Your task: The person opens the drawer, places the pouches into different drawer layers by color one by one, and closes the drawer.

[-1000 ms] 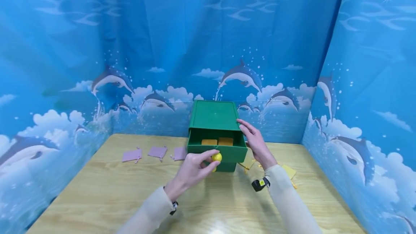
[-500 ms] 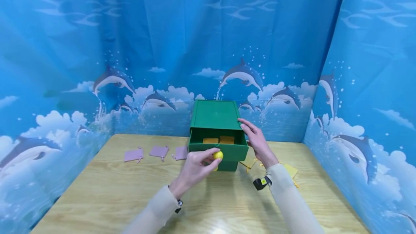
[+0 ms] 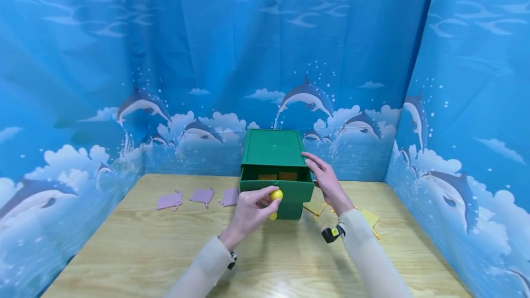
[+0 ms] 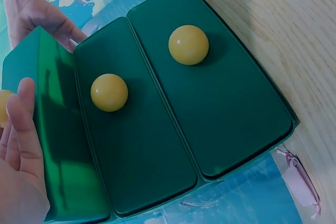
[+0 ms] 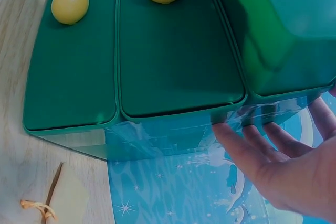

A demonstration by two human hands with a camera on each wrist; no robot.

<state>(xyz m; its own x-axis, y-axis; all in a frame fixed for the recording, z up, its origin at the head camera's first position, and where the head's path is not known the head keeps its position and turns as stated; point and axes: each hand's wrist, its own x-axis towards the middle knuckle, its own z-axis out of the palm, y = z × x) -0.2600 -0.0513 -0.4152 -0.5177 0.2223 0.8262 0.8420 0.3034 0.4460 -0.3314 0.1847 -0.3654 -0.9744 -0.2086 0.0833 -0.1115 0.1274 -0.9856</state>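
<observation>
A green drawer cabinet [image 3: 274, 146] stands on the table, its top drawer [image 3: 295, 191] pulled partly out. Fingers and thumb of my left hand [image 3: 251, 208] pinch the yellow round knob [image 3: 276, 195] on that drawer. Inside lie two orange-brown blocks [image 3: 287, 176], seen only in part. In the left wrist view, the two lower drawers [image 4: 142, 156] look shut, each with a yellow knob [image 4: 109, 93]. My right hand [image 3: 329, 185] rests against the cabinet's right side with its fingers extended, also seen in the right wrist view, where the fingertips [image 5: 223, 129] touch the side wall.
Three purple drawstring pouches [image 3: 202, 195] lie on the table left of the cabinet. Yellow pouches [image 3: 370, 217] lie to the right, partly behind my right arm. A blue dolphin-print curtain [image 3: 232, 82] hangs behind the table and along its sides.
The top drawer has slid in a little, and its blocks show less. My left hand has moved slightly forward with the knob. My right hand stays on the cabinet's side.
</observation>
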